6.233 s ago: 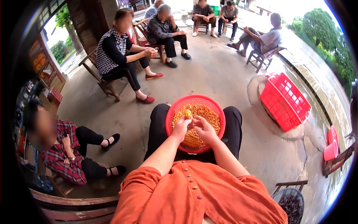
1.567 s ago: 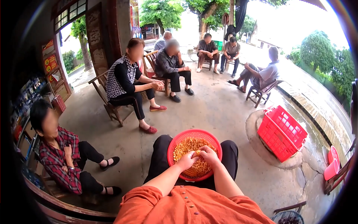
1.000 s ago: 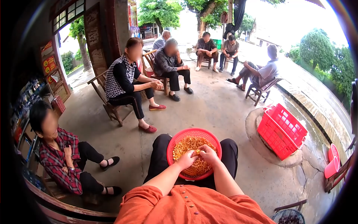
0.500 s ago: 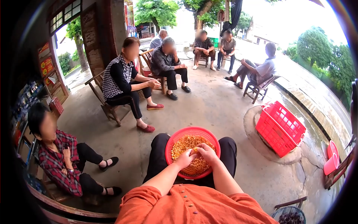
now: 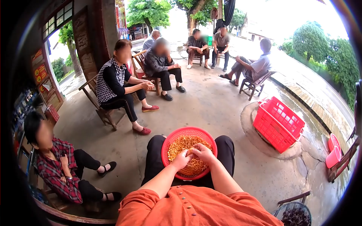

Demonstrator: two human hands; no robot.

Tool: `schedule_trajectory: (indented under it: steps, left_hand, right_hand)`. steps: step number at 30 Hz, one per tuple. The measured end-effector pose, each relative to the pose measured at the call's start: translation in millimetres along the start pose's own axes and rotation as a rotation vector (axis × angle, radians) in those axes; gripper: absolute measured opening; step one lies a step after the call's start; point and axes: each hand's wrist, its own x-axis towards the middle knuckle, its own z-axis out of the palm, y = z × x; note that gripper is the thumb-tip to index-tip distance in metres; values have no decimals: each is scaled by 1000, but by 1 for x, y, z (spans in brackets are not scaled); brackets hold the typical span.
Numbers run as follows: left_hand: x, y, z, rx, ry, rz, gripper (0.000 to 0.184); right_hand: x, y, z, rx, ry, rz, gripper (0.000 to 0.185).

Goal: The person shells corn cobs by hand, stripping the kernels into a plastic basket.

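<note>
Both hands meet above the red colander (image 5: 163, 152), lower centre of frame. Left hand (image 5: 181, 159) comes in from the left, fingers curled, pinching a small yellow corn piece (image 5: 190, 151). Right hand (image 5: 203, 152) comes from the other side, thumb and fingers bunched together at the same piece. Fingers cover most of it, so its full shape is unclear.

Colander sits on the wearer's lap, between the dark-trousered knees, holding a broad layer of loose yellow-orange kernels (image 5: 181, 143). Hands are over the kernels, inside the rim outline; can't tell if any finger touches them. Orange sleeves and shirt (image 5: 188, 207) fill bottom centre.

Right side of frame: red slatted crate (image 5: 277, 124) on a round concrete patch (image 5: 248, 124). Far right edge: pink bucket (image 5: 333, 157) just beside a red basin (image 5: 334, 141). Lower right corner: round basket (image 5: 279, 213) with dark contents, beside a wooden bar (image 5: 296, 197).

Lower left: seated person in plaid shirt (image 5: 60, 173), arms folded in. Upper left: seated person in checked top (image 5: 109, 81), hands together, red shoes. Four more people sit on chairs or stools across the top, plus one partly hidden behind the person in grey (image 5: 155, 64).
</note>
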Motion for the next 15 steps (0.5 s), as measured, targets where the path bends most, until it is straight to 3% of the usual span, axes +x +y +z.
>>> schedule_trajectory:
  steps: [9, 15]
  left_hand:
    - [-3, 7, 1, -25, -12, 18, 34]
    - [1, -2, 1, -96, -3, -18, 35]
  right_hand:
    - [11, 18, -2, 21, -29, 33, 33]
    - [6, 11, -1, -89, -18, 17, 43]
